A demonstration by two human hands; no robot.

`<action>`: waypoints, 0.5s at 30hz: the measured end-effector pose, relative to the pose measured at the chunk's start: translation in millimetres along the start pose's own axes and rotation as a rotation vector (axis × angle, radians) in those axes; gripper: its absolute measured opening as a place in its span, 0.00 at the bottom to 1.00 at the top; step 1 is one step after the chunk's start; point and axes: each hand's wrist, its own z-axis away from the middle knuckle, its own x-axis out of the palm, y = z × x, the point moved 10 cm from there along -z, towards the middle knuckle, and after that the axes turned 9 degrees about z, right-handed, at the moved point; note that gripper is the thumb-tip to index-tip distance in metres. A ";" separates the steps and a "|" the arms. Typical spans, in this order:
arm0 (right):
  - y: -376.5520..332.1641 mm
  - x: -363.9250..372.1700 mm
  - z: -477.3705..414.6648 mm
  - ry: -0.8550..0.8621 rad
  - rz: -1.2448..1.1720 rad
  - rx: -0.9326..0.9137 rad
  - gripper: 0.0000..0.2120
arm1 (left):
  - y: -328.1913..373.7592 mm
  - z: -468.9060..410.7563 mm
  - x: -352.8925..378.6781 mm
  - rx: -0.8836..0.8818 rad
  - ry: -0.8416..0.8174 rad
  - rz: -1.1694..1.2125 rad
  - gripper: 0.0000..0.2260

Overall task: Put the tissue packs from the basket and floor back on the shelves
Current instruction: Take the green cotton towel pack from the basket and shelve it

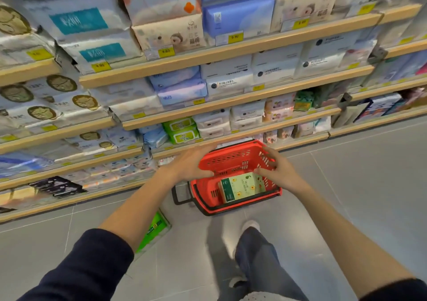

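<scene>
A red plastic basket (233, 157) stands on the grey floor in front of the shelves. Inside it lies a pale green tissue pack (242, 187) with a dark green end. My left hand (191, 164) hovers over the basket's left rim, fingers spread and holding nothing. My right hand (277, 171) is above the basket's right side, just past the pack's upper right corner, fingers apart and empty. A bright green tissue pack (154, 231) lies on the floor under my left forearm, partly hidden by it.
Wooden shelves (231, 102) full of tissue and wipe packs run across the whole view, with yellow price tags on their edges. The basket's black handle (180, 194) sticks out to the left. My leg and white shoe (249, 226) stand just behind the basket.
</scene>
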 end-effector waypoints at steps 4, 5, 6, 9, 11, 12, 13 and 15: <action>32.4 16.5 -34.2 0.022 -0.053 0.079 0.34 | -24.4 -50.0 20.8 -0.037 -0.119 0.027 0.40; 43.2 19.9 -45.5 0.039 -0.047 0.106 0.34 | -30.0 -64.7 26.3 -0.040 -0.149 0.042 0.39; 52.2 22.5 -55.2 0.050 -0.041 0.132 0.33 | -34.1 -79.5 31.8 -0.038 -0.177 0.057 0.39; 85.1 32.7 -82.1 0.076 -0.080 0.232 0.32 | -47.7 -124.7 49.4 -0.033 -0.252 0.091 0.36; 109.8 42.7 -93.9 0.099 -0.143 0.332 0.32 | -59.1 -153.7 59.2 -0.047 -0.293 0.110 0.36; 119.7 47.8 -99.1 0.118 -0.167 0.377 0.32 | -66.0 -168.4 64.9 -0.053 -0.314 0.122 0.36; 129.5 54.3 -104.5 0.139 -0.187 0.417 0.32 | -72.9 -182.3 71.1 -0.047 -0.327 0.140 0.36; 148.7 70.9 -114.1 0.175 -0.249 0.501 0.31 | -85.4 -208.1 86.0 -0.040 -0.369 0.145 0.37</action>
